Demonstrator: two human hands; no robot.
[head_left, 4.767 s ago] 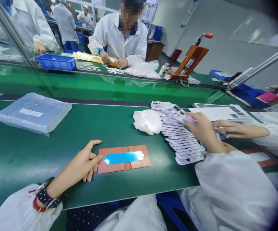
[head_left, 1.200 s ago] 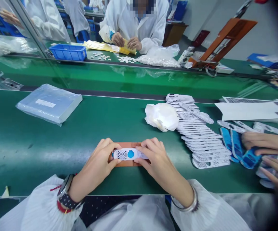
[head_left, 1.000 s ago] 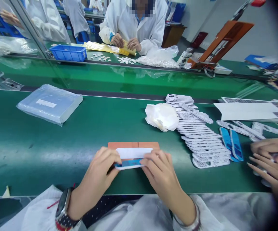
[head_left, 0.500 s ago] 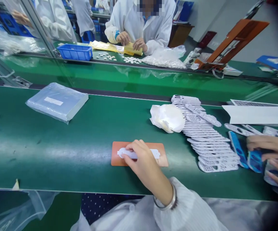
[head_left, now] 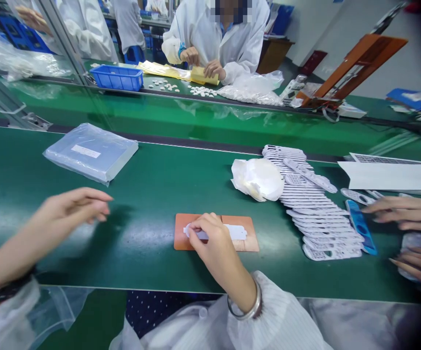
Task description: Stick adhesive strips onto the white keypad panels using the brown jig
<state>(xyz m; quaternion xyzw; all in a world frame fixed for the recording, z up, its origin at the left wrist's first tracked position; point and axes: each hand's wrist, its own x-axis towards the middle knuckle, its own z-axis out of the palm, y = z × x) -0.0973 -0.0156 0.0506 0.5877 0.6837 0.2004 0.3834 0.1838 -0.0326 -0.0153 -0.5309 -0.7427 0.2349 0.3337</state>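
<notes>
Over the orange-brown rectangular plate (head_left: 252,238) my right hand (head_left: 216,240) is bent, its thumb and fingertips closed on the left part of a flat white elongated piece (head_left: 237,232). The hand covers the middle of that piece. My left hand (head_left: 79,209) hovers above the green work surface to the left of the plate. Its fingers are loosely extended and nothing shows in them. A crumpled white wrapper or sheet (head_left: 257,179) lies beyond the plate, touching a row of overlapping whitish remote-control-shaped covers (head_left: 316,209).
A plastic-wrapped pack (head_left: 94,150) lies at back left. At the right edge, another person's hands (head_left: 411,214) work beside a blue strip-shaped piece (head_left: 359,226). White printed sheets (head_left: 389,175) lie behind them. Across the bench are a blue basket (head_left: 117,78) and a seated co-worker (head_left: 214,39).
My left hand has come into view from the left. My right hand stays on the white piece. At right, the other person's hands have shifted, and one blue piece is no longer visible.
</notes>
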